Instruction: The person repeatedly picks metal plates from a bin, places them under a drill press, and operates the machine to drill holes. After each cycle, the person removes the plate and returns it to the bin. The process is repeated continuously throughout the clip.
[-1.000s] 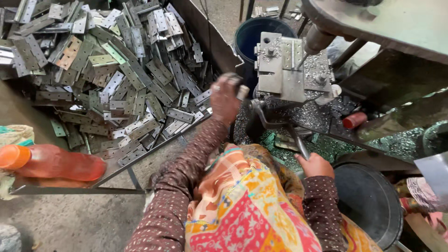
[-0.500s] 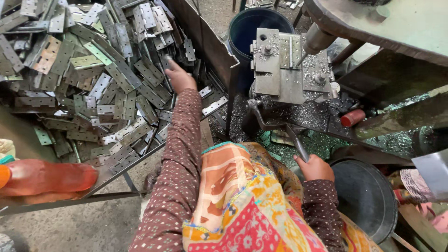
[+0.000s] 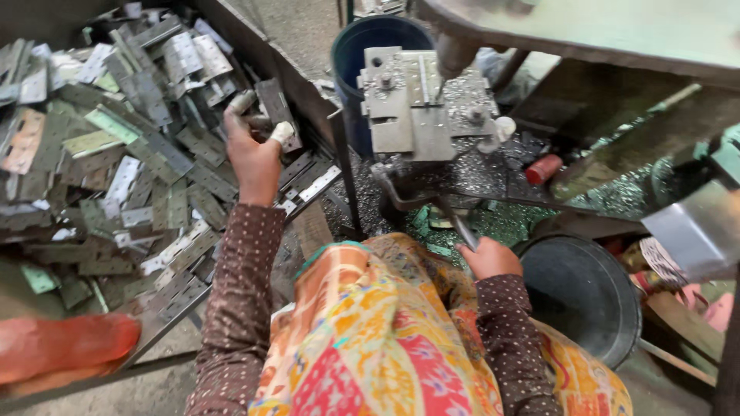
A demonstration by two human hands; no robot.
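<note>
My left hand (image 3: 250,154), its fingertips wrapped in pale tape, reaches into a large heap of grey metal hinge plates (image 3: 116,154) in a tray on my left. Its fingers curl around one dark hinge plate (image 3: 271,104) at the heap's right edge. My right hand (image 3: 489,258) is closed on the thin metal lever (image 3: 460,227) that runs down from a small press machine (image 3: 420,108) in front of me. Both arms wear brown dotted sleeves, and a bright patterned cloth covers my chest.
A blue barrel (image 3: 378,38) stands behind the press. Metal shavings (image 3: 493,173) and a small red cylinder (image 3: 543,168) lie around its base. A black round pan (image 3: 582,293) sits at my lower right. An orange bottle (image 3: 62,347) lies at the lower left.
My left hand has swung from beside the press leftward into the hinge heap and curled round a plate. My right hand has stayed on the lever.
</note>
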